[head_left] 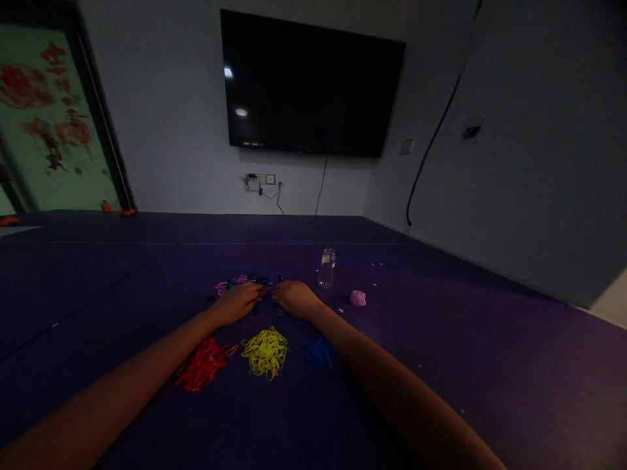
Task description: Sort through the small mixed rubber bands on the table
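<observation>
My left hand (pixel 243 298) rests at the near right edge of a pile of mixed pink, black and dark rubber bands (pixel 226 284), its fingers bent down together. Close beside it, my right hand (pixel 296 297) has its fingers curled down toward the table, with a few dark bands by its fingertips. What either hand pinches is hidden by the fingers and the dim light. Nearer to me lie a heap of red rubber bands (pixel 202 365), a heap of yellow rubber bands (pixel 265 353) and a small heap of blue rubber bands (pixel 319 352), the last beside my right forearm.
Beyond my right hand a clear bottle (pixel 326 269) stands upright on the dark purple table (pixel 441 391). A crumpled pink lump (pixel 358 298) lies right of it, among small white scraps. A television (pixel 313 85) hangs on the wall behind.
</observation>
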The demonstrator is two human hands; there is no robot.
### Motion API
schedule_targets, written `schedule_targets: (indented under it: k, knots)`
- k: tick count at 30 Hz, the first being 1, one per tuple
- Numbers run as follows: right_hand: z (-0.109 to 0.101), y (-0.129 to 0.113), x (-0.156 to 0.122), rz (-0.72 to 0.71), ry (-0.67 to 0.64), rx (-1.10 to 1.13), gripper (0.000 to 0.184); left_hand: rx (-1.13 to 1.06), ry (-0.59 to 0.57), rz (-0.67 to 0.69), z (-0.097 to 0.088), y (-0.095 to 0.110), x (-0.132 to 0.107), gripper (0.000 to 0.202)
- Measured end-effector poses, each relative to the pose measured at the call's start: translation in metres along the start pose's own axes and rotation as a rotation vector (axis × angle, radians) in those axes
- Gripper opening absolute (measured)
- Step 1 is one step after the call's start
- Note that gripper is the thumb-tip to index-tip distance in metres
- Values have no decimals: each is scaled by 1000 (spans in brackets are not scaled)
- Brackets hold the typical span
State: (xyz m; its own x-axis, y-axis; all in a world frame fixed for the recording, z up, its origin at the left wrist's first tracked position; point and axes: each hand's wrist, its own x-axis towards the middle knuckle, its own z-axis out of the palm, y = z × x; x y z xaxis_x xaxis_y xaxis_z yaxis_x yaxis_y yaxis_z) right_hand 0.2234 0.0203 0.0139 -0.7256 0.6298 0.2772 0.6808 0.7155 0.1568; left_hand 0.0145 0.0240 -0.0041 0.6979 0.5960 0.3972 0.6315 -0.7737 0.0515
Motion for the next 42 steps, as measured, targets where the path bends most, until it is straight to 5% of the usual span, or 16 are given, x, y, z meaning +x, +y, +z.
schedule_targets:
  k: [42]
  knots:
    - [3, 2, 1, -10, -2, -26, 32, 63, 59, -11, 5, -4, -1, 27]
